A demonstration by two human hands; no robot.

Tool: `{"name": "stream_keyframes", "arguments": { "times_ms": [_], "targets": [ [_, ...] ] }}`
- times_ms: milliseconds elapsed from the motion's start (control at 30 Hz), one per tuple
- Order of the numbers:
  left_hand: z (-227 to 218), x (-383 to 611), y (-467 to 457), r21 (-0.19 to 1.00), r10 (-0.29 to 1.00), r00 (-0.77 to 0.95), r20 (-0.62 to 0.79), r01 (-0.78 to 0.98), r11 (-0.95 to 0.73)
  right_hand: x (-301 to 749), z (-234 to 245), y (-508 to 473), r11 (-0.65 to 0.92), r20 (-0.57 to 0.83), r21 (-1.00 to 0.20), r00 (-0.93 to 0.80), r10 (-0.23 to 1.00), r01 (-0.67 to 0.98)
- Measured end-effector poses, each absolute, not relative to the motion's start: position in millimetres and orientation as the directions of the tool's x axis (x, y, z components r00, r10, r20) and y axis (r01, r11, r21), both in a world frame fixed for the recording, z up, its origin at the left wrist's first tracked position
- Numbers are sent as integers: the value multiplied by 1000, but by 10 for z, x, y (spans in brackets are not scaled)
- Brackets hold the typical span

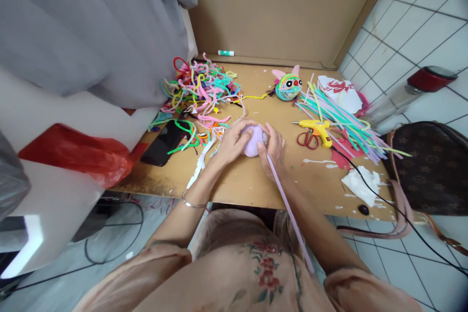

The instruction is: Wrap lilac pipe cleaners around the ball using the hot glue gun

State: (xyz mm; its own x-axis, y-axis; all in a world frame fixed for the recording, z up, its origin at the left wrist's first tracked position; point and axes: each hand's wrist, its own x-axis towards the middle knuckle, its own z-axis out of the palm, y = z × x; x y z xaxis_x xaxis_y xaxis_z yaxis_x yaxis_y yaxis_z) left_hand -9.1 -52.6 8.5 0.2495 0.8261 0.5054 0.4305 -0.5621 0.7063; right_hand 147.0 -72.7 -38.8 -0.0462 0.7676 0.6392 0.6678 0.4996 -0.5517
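My left hand [231,142] and my right hand [275,147] are both wrapped round a pale purple ball [253,140] of wound pipe cleaner, held just above the wooden table [241,180]. A long purple pipe cleaner [288,209] runs from the ball past my right hand down toward my lap. Most of the ball is hidden by my fingers.
A heap of coloured pipe cleaner scraps [203,90] lies at the back left, a black phone [163,143] beside it. A finished colourful ball with eyes [288,85], straight pipe cleaners [340,122], a yellow glue gun [317,130], red scissors [306,140] and tissue [360,183] sit right. A brown bag [427,165] stands beyond the edge.
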Motion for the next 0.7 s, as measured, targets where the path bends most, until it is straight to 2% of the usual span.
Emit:
{"name": "stream_keyframes", "arguments": {
  "times_ms": [367, 700],
  "targets": [
    [-13, -231, -493, 613, 742, 441, 505, 423, -668, 1471, -420, -733, 503, 613, -513, -113, 782, 696],
    [-13, -210, -502, 518, 724, 449, 524, 506, -690, 1437, -384, -759, 488, 603, -519, -104, 791, 702]
  ]
}}
